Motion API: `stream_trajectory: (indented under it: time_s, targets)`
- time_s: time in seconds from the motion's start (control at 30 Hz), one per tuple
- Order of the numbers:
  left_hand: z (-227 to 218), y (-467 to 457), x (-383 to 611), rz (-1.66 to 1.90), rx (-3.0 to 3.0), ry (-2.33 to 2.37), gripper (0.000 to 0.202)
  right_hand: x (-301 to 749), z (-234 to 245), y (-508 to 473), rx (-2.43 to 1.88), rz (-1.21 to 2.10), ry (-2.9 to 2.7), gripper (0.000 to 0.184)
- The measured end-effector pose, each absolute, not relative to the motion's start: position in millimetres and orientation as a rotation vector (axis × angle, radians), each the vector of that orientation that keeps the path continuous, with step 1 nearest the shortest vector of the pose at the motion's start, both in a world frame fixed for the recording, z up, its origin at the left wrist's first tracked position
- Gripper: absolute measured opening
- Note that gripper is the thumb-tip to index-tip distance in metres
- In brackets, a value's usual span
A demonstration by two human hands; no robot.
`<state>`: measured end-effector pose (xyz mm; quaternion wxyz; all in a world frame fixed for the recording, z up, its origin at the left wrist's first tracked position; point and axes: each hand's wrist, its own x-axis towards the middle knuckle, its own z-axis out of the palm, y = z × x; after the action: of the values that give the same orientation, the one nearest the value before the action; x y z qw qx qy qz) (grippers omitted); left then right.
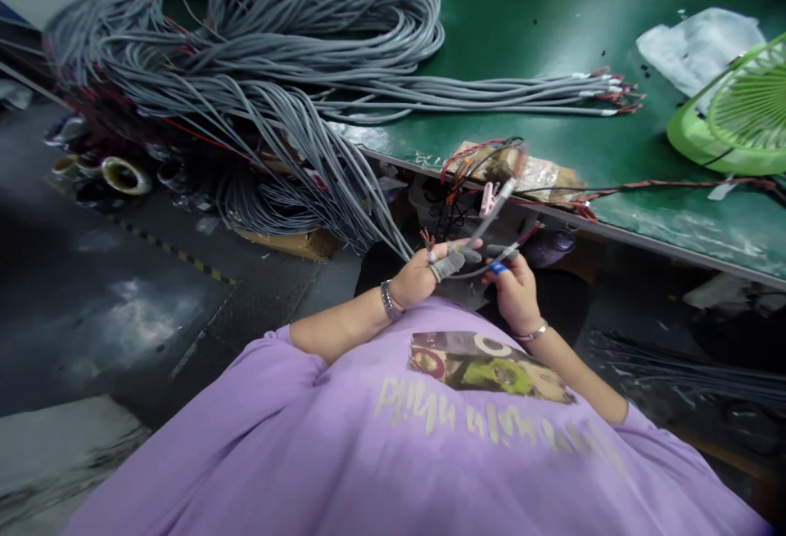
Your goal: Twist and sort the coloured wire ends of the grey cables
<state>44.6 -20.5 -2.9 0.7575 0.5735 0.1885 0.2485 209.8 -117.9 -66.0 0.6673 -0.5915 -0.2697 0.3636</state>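
My left hand [423,272], with grey finger covers on, is closed around grey cables [384,221] that hang over the table edge from the left. Short red wire ends [428,236] stick up beside its fingers. My right hand [517,295] is pinched on a grey cable end [511,250] whose stripped thin wires point up to the right. A blue band [499,268] shows at its fingers. Just above both hands, another grey cable piece [491,221] slants up to the table edge, close to a pink clip [488,200].
A large heap of grey cables [276,37] covers the left of the green table [521,12]. At the right stand a green fan [730,114] and a clear plastic bag [703,45]. Taped cardboard [549,176] with wires lies on the front edge. Coiled cables [276,209] lie below.
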Motion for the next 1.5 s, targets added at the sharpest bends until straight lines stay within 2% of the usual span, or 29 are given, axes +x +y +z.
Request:
stream_trajectory:
  time_s: [0.13, 0.43, 0.63, 0.8, 0.97, 1.2, 1.3, 1.5]
  targets:
    - [-9.7, -21.0, 44.5, 0.425, 1.144, 0.324, 0.046, 231.0, -64.7, -117.5, -1.19, 0.966, -0.344, 0.026]
    - [-10.6, -21.5, 47.7, 0.508, 1.286, 0.55, 0.042, 268.7, -27.4, -147.1, -1.205, 1.003, -0.756, 0.024]
    - [-2.9, -24.4, 50.3, 0.768, 1.419, 0.527, 0.048, 238.1, -21.6, -134.3, -1.29, 1.066, -1.043, 0.025]
    - [-1.9, -21.2, 49.4, 0.56, 1.327, 0.505, 0.049, 199.6, -32.2, -111.2, -1.246, 1.212, -1.061, 0.035]
    - [-8.5, -15.7, 49.7, 0.533, 1.312, 0.541, 0.047, 193.5, -35.8, -100.1, -1.295, 1.328, -0.905, 0.043]
    - [-5.0, -7.3, 56.8, 0.569, 1.218, 0.726, 0.043, 216.6, -15.3, -96.5, -1.471, 1.089, -1.065, 0.029]
    - [0.9, -6.4, 57.3, 0.46, 1.266, 0.745, 0.042, 217.1, -6.0, -94.6, -1.464, 1.008, -0.985, 0.031]
    - [1.2, -6.7, 60.0, 0.214, 1.377, 0.643, 0.043, 212.1, -4.7, -84.3, -1.334, 1.059, -0.852, 0.036]
